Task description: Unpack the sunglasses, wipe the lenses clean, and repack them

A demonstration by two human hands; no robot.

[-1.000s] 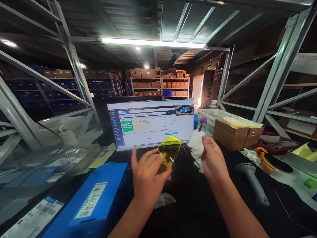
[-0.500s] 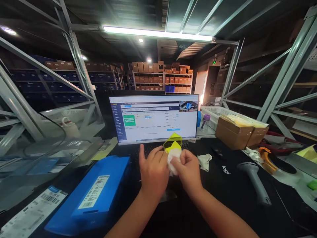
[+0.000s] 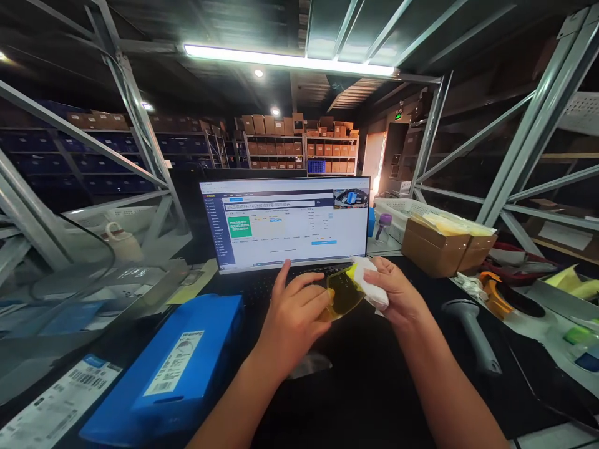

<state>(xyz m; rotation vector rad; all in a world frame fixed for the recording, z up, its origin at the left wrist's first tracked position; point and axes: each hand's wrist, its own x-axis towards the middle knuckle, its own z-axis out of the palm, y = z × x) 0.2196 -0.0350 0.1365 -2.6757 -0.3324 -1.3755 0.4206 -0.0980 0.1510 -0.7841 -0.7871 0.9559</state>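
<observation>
"What's that yellow thing?"

"A thin see-through yellow plate (image 3: pixel 345 302). It's up in the air between the two hands, tilted, over the black table (image 3: pixel 360 405)."

"Who's got it?"

"The left hand (image 3: pixel 297 312). Its thumb and some fingers are pinched on the plate's near left side. One finger sticks up, off the plate."

"And the right hand (image 3: pixel 395 292)?"

"That one is closed on a crumpled white tissue (image 3: pixel 373 288). The tissue looks pressed on the plate's right edge, by the top corner."

"So what step is this?"

"Wiping, I think. It looks like the edge is getting a rub."

"What would the next rub need?"

"I'd say the left hand should hold firm but stay at the side, so no fingers smudge the middle. The right hand should press softly, with tissue between skin and plate. A thin plate might bend or slip."

"What else is near?"

"Just past the grip is a keyboard (image 3: pixel 264 285), then a bright screen (image 3: pixel 285 249). Left of the grip is a blue box (image 3: pixel 203 349). Right of it lies a gray scanner (image 3: pixel 475 340). Below the left hand is a small clear piece (image 3: pixel 313 365); I can't tell what it is."
</observation>
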